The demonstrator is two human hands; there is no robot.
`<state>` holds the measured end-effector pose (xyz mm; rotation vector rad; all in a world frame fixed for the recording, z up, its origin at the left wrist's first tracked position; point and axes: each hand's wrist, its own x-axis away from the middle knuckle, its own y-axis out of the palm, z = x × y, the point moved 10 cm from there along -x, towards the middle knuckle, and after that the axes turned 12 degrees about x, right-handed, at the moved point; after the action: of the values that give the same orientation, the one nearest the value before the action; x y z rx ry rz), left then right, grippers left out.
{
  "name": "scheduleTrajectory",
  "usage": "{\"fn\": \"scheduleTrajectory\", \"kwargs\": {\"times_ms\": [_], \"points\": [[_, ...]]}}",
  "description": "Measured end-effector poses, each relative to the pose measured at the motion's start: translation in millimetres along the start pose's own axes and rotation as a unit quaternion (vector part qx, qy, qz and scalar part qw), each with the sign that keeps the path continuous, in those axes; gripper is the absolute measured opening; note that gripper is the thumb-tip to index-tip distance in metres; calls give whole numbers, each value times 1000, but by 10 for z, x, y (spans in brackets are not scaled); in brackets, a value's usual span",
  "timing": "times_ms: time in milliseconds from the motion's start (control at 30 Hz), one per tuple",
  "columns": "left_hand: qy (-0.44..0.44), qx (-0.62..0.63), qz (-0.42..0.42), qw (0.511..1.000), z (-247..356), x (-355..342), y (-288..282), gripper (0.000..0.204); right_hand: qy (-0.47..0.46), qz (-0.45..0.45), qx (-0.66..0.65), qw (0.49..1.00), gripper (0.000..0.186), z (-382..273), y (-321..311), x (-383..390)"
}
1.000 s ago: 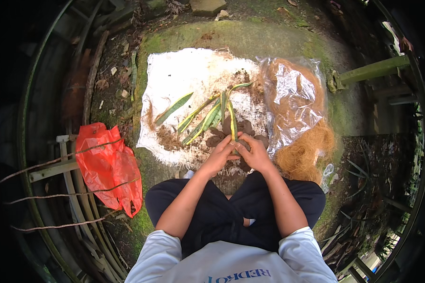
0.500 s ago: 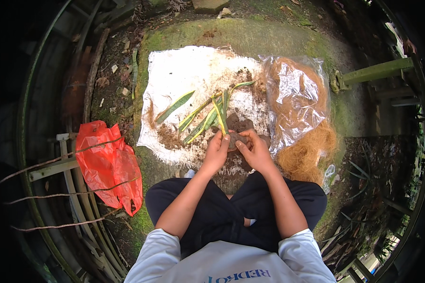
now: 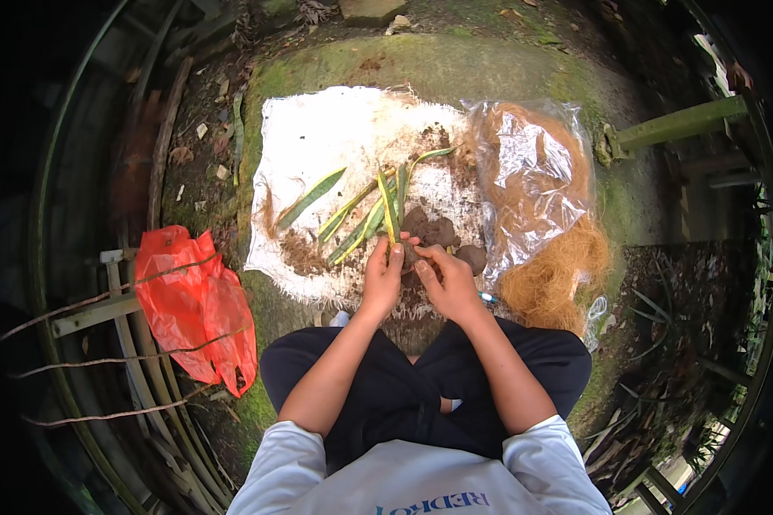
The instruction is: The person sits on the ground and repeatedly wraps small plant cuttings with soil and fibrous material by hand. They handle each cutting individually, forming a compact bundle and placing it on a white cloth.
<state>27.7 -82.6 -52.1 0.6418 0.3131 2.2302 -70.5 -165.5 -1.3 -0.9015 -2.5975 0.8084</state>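
Note:
My left hand (image 3: 385,273) grips the lower end of an upright green leaf with yellow edges (image 3: 389,204), its base sunk in a lump of dark soil (image 3: 409,255). Around that same lump the fingers of my right hand (image 3: 447,279) are curled, thumb on its near face. More striped leaves (image 3: 311,193) lie on a soil-smeared white sack (image 3: 300,129) beyond my hands. Further dark clumps (image 3: 435,229) rest just behind and right of my fingers. A small blue object (image 3: 488,297) shows beside my right hand, too small to make out.
Clear plastic bag (image 3: 529,170) of brown fibre, with loose fibre (image 3: 548,283) spilling at its near end, at right. A crumpled red plastic bag (image 3: 185,302) lies left among thin sticks. The sack lies on a mossy concrete slab (image 3: 352,64). A green beam (image 3: 678,126) juts in at upper right.
Both hands and the held leaf have shifted slightly left. The leaf's base is now wrapped in the soil lump. The blue object by my right hand has come into view.

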Motion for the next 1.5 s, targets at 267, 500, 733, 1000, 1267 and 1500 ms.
{"fn": "scheduleTrajectory", "kwargs": {"times_ms": [267, 500, 733, 1000, 1267, 1500], "points": [[-93, 98, -13, 991, -78, 29, 89, 35, 52, -22, -39, 998, 31, -17, -49, -31], [-103, 179, -49, 977, -153, 114, 212, 41, -27, 50, 156, 986, 36, -210, -106, 41], [-111, 188, -21, 976, -143, 101, 152, 44, -114, 99, 139, 979, 25, -334, -101, 67], [-121, 163, -4, 979, -146, 134, 121, 37, -124, 97, 152, 976, 19, -438, -145, 111], [-120, 155, 30, 980, -209, 88, -53, 30, -104, -6, -23, 994, 27, -280, 24, 43], [-108, 130, 45, 985, 45, 84, -21, 56, -6, 13, -223, 975, 27, 37, -49, -52]]}}
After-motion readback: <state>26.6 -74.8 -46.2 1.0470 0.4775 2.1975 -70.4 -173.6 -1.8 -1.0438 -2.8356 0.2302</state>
